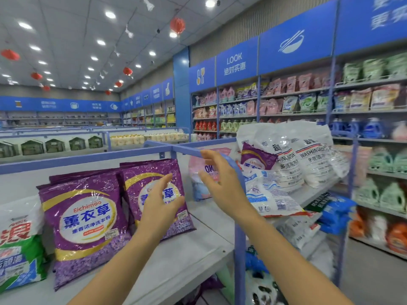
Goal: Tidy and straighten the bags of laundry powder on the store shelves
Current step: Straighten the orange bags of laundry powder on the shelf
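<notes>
Shelf (193, 254): purple "Eichimoo" bags (83, 219) are stood along its back; left hand (161, 203) and right hand (218, 176) are held loose, empty.

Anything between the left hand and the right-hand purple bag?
Nothing visible. The left hand is open right in front of the right-hand purple bag, overlapping its face. The right hand is off to the side, before the pink bag.
</notes>
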Demonstrator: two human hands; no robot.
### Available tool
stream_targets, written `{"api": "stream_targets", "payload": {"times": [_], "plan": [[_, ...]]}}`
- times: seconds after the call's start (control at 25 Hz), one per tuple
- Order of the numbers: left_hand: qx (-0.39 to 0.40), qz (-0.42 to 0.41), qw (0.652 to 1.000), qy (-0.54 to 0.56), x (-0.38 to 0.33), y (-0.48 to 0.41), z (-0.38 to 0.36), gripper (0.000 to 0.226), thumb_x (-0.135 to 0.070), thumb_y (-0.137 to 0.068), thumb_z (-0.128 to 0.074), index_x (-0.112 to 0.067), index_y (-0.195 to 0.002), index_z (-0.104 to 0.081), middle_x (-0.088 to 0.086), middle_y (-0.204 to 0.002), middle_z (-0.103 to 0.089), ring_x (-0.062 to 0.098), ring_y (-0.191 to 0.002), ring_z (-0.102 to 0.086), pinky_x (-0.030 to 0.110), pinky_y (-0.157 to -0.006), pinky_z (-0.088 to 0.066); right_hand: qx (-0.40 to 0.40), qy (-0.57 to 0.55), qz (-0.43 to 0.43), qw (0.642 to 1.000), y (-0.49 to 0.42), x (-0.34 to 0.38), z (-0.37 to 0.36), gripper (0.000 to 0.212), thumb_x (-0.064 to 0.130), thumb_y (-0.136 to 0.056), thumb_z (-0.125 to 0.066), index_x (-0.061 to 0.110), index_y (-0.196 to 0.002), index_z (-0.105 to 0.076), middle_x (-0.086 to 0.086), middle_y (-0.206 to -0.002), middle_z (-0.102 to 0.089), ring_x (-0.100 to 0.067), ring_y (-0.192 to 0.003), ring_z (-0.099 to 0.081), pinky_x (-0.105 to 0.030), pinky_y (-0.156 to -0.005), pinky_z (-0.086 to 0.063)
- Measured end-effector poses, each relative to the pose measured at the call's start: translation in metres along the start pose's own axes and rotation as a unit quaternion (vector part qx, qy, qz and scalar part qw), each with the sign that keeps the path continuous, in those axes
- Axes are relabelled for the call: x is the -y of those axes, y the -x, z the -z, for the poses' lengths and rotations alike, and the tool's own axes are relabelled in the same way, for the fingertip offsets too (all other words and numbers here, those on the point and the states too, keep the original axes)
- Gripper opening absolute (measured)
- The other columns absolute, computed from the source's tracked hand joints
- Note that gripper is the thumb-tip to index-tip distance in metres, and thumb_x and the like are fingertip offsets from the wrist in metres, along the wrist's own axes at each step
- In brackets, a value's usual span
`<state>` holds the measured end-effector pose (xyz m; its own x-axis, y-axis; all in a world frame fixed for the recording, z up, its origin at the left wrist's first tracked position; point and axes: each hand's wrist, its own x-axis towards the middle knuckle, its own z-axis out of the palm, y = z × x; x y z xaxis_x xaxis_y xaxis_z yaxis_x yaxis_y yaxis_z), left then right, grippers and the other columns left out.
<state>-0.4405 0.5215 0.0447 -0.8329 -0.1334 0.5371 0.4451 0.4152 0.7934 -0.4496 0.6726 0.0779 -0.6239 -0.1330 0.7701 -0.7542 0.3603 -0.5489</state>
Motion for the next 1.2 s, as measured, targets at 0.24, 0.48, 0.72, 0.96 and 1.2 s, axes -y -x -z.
{"api": "stream_targets", "payload": {"times": [0.24, 0.48, 0.72, 0.96, 1.2], "plan": [[0.090, -0.158, 0.981, 0.073, -0.043, 0.036, -0.054, 0.042, -0.004, -0.083, -0.064, -0.033, -0.112, -0.053, -0.022, -0.111, -0.057, -0.008, -0.106, -0.053, 0.007, -0.086, -0.040, -0.123, 0.069, -0.056, 0.988, 0.015, -0.035, 0.090, 0.034, 0.008, -0.091, -0.054, 0.013, -0.124, -0.052, 0.003, -0.117, -0.057, -0.009, -0.107, -0.053, -0.013, -0.091, -0.040], [0.184, -0.165, 0.968, 0.053, -0.028, 0.046, -0.151, 0.047, -0.026, -0.077, -0.057, -0.025, -0.124, -0.053, -0.016, -0.121, -0.057, -0.012, -0.112, -0.048, 0.000, -0.089, -0.032, -0.086, 0.188, -0.167, 0.964, 0.040, -0.131, 0.159, 0.030, 0.010, -0.090, -0.056, 0.009, -0.121, -0.055, -0.002, -0.114, -0.060, -0.014, -0.104, -0.054, -0.016, -0.083, -0.035], [0.141, -0.143, 0.967, -0.155, 0.023, 0.005, -0.263, 0.055, -0.029, -0.081, -0.061, -0.021, -0.133, -0.046, -0.009, -0.131, -0.048, 0.010, -0.124, -0.045, 0.015, -0.103, -0.029, 0.136, 0.215, -0.162, 0.954, 0.032, -0.241, 0.209, 0.053, 0.032, -0.087, -0.063, 0.027, -0.135, -0.041, 0.006, -0.141, -0.042, -0.010, -0.130, -0.036, -0.027, -0.107, -0.029], [0.116, -0.139, 0.901, -0.395, 0.047, -0.030, -0.324, 0.072, -0.063, -0.058, -0.039, -0.022, -0.113, -0.061, 0.001, -0.110, -0.067, 0.022, -0.102, -0.066, 0.043, -0.082, -0.055, 0.343, 0.308, -0.007, 0.887, 0.035, -0.321, 0.216, 0.090, 0.072, -0.068, -0.051, 0.046, -0.142, -0.006, 0.019, -0.149, 0.000, -0.006, -0.141, 0.000, -0.032, -0.118, -0.013], [0.060, -0.160, 0.855, -0.490, 0.058, -0.037, -0.335, 0.088, -0.073, -0.051, -0.040, -0.023, -0.123, -0.050, -0.001, -0.117, -0.062, 0.022, -0.110, -0.059, 0.047, -0.087, -0.050, 0.270, 0.349, 0.104, 0.891, 0.017, -0.332, 0.214, 0.063, 0.029, -0.088, -0.060, 0.030, -0.144, -0.032, 0.002, -0.150, -0.034, -0.022, -0.134, -0.039, -0.043, -0.086, -0.051]]}}
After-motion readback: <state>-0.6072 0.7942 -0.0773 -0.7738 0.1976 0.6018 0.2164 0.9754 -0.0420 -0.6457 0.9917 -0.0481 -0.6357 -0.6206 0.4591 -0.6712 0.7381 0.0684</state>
